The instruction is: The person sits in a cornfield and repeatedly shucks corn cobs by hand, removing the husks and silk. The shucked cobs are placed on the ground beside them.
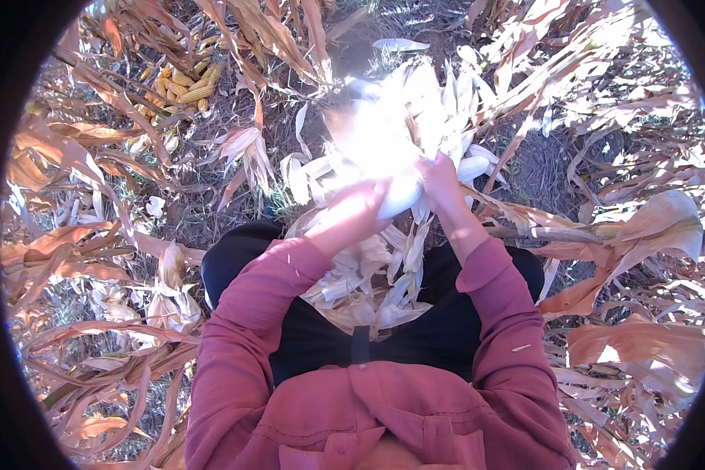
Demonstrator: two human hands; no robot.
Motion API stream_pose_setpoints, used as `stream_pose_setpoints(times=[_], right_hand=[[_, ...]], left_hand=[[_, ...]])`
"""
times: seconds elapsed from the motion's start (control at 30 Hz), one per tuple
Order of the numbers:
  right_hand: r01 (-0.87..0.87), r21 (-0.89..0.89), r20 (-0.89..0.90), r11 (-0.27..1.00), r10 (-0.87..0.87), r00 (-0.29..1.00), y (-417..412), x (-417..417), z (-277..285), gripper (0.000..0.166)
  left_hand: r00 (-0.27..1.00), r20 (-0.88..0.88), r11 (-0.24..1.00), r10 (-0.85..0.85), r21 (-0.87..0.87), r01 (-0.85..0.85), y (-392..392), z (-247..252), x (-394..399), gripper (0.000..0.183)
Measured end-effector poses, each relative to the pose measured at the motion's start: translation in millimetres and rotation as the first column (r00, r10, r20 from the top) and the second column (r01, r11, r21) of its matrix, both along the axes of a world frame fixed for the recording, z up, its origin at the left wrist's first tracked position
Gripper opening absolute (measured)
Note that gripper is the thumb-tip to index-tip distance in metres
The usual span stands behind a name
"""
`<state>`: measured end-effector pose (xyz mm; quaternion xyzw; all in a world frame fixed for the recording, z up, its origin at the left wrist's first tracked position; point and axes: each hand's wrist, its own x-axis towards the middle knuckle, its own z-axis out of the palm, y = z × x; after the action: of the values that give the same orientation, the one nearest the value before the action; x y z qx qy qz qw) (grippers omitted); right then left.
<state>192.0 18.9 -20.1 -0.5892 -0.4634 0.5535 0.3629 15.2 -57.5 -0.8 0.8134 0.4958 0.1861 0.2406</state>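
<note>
An ear of corn (403,197) in pale husk lies between my two hands, over a heap of stripped husks. My left hand (358,205) is wrapped around its lower left side. At its upper right, my right hand (439,179) pinches the husk with thumb and fingers. Strong sun glare washes out the far end of the ear and the husks beyond it. Loose corn husks (358,270) also fill the ground between my bent knees.
A pile of bare yellow corn cobs (191,88) lies on the ground at the upper left. Dry corn stalks (564,234) and curled leaves (640,343) stretch in from both sides. A husk-covered ear (172,267) rests left of my knee.
</note>
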Motion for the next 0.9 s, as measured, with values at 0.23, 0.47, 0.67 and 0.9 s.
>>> stream_pose_setpoints(times=[0.23, 0.47, 0.67, 0.9], right_hand=[[0.31, -0.211, -0.591, 0.927, -0.374, 0.715, -3.8, -9.6, 17.5, 0.021], [0.267, -0.273, -0.604, 0.924, -0.381, 0.7, -6.6, -2.8, 10.6, 0.026], [-0.194, 0.016, 0.19, 0.981, 0.187, 0.964, -20.9, 15.4, 19.0, 0.032], [-0.673, 0.584, 0.686, 0.453, 0.167, 0.708, -41.3, -7.3, 43.8, 0.028]], left_hand=[[0.973, 0.079, 0.961, 0.217, -0.194, -0.199, -6.2, -4.3, 22.1, 0.077], [0.992, 0.051, 0.941, 0.113, -0.326, -0.09, 3.9, 18.1, 9.6, 0.067], [0.942, -0.238, 0.972, 0.236, 0.064, -0.227, 19.8, 25.8, -27.4, 0.052], [0.91, -0.369, 0.969, 0.188, 0.218, -0.112, 17.6, 19.0, -23.2, 0.035]])
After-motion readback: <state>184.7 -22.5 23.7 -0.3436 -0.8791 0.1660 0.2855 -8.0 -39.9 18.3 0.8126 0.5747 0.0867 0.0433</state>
